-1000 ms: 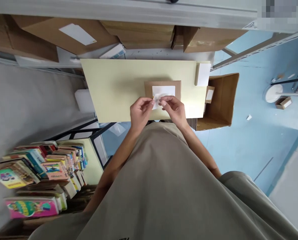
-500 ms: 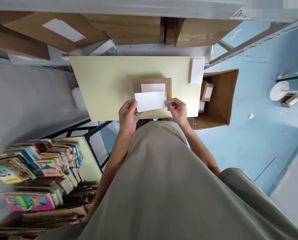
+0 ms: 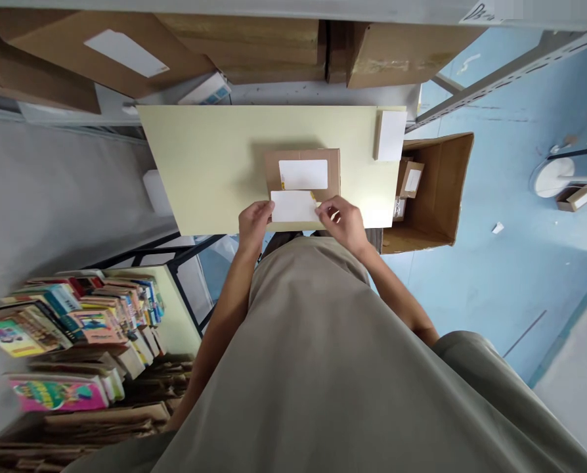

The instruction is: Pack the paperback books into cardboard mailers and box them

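Note:
Between my two hands is a white label sheet (image 3: 293,206) with a small yellow patch at its upper right corner. My left hand (image 3: 255,225) pinches its left edge. My right hand (image 3: 343,223) pinches the right edge, where that corner bends. Just beyond the sheet lies a small cardboard box (image 3: 333,172) on the pale yellow tabletop (image 3: 209,164). A white label (image 3: 303,174) is on the top of the box. The held sheet covers the near part of the box.
A stack of white sheets (image 3: 391,135) sits at the table's far right corner. To the right stands an open carton (image 3: 434,197) with small boxes inside. Large cartons (image 3: 254,49) fill the shelf beyond. Books (image 3: 96,322) are piled at lower left.
The sheet has come slightly nearer to me, showing more of the box's label. Its right corner now bends under my right fingers, which have shifted left.

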The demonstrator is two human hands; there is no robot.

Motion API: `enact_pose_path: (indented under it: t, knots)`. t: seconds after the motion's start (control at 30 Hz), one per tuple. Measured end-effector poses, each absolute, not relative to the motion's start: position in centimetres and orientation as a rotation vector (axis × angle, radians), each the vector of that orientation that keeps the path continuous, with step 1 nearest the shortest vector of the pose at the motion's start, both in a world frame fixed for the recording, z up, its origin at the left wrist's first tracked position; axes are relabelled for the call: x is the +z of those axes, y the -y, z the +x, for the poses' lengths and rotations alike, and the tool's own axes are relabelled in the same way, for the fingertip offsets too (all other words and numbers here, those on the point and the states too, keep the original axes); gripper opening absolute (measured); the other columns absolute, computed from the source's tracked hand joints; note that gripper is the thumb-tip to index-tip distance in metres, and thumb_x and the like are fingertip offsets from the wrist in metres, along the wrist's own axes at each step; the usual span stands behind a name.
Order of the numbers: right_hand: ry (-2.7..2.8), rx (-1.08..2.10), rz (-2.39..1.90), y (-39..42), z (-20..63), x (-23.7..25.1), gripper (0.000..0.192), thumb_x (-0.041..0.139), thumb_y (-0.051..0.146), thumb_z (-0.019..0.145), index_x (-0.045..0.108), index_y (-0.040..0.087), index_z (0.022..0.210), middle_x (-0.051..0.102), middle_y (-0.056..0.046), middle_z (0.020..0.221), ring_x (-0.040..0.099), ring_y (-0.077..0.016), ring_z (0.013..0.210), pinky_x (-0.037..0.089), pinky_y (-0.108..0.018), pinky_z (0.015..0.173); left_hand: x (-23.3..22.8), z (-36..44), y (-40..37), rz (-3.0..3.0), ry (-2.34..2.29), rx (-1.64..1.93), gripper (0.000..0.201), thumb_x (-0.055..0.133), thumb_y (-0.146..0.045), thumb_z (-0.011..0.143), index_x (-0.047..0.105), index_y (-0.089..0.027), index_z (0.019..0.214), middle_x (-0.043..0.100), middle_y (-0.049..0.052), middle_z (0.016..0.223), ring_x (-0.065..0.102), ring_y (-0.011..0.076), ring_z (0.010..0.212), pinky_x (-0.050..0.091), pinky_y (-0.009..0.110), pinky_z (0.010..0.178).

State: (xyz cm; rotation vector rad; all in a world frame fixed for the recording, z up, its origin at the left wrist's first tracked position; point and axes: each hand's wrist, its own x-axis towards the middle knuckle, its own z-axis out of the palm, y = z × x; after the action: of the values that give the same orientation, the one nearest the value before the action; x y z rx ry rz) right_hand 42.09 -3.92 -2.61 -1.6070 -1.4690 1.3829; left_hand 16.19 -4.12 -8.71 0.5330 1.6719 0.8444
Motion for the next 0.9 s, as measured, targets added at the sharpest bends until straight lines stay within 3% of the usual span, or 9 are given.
enact_pose_path:
  t: [0.17, 0.43, 0.67, 0.9]
  knots:
    - [1.318, 1.252, -1.787, 0.0, 43.7, -7.7, 0.052, 0.071, 0.077, 0.106, 0.069, 0.027, 0.092, 0.079, -0.006, 0.096, 0.072, -0.0225, 0.088, 0.061, -0.041, 0.090, -11.2, 17.3, -0.5, 0.707, -1.636, 0.814, 0.044, 0.096, -0.060, 0.080, 0.081, -0.020, 0.092, 0.082, 0.007, 0.092, 0.078, 0.0234, 0.090, 0.067, 0.036, 0.085]
    - [1.342, 1.142, -2.008, -2.4, 42.8, -12.4, 0.038, 0.069, 0.061, 0.114, 0.072, 0.026, 0.099, 0.083, -0.009, 0.105, 0.074, -0.0248, 0.095, 0.061, -0.044, 0.097, -13.9, 18.8, -4.7, 1.026, -1.783, 0.801, 0.013, 0.082, -0.033, 0.092, 0.080, -0.022, 0.087, 0.078, 0.004, 0.082, 0.071, 0.0213, 0.082, 0.058, 0.033, 0.083]
    - [1.466, 1.066, -2.084, -2.3, 42.2, -13.1, 0.023, 0.065, 0.040, 0.118, 0.074, 0.024, 0.104, 0.083, -0.012, 0.112, 0.073, -0.0255, 0.098, 0.059, -0.044, 0.100, -14.2, 19.0, -4.7, 1.040, -1.852, 0.755, 0.009, 0.078, -0.022, 0.094, 0.078, -0.021, 0.086, 0.079, 0.004, 0.085, 0.068, 0.0209, 0.082, 0.054, 0.034, 0.086]
    - [1.522, 1.021, -2.149, -2.5, 42.0, -13.7, 0.018, 0.063, 0.034, 0.117, 0.073, 0.025, 0.105, 0.081, -0.012, 0.113, 0.073, -0.0277, 0.102, 0.060, -0.046, 0.102, -14.4, 19.1, -4.7, 1.059, -1.874, 0.738, 0.010, 0.079, -0.023, 0.094, 0.076, -0.023, 0.085, 0.076, 0.003, 0.082, 0.069, 0.0229, 0.083, 0.054, 0.036, 0.088]
